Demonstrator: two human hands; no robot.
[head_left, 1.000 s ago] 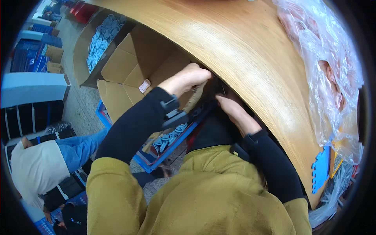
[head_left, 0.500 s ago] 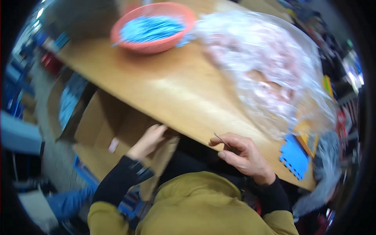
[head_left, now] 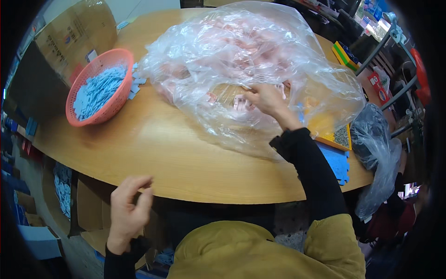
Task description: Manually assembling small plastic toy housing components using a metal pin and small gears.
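My right hand is at the opening of a big clear plastic bag filled with pale pink plastic pieces. Its fingers are pinched together, and a small pale tip shows at them; I cannot make out what it is. Just below those fingers lies a pink piece with slots. My left hand hovers in front of the table's near edge, thumb and forefinger curved and apart, with nothing seen between them.
A coral basket of flat light-blue pieces stands left on the wooden table. At right are a yellow tray of small grey parts and a blue foam mat. Cardboard boxes sit below, left.
My right hand has moved from the table's near edge to the bag; the thin metal rod seen in it earlier is not clear now. My left hand has come out of the cardboard box. The view has turned.
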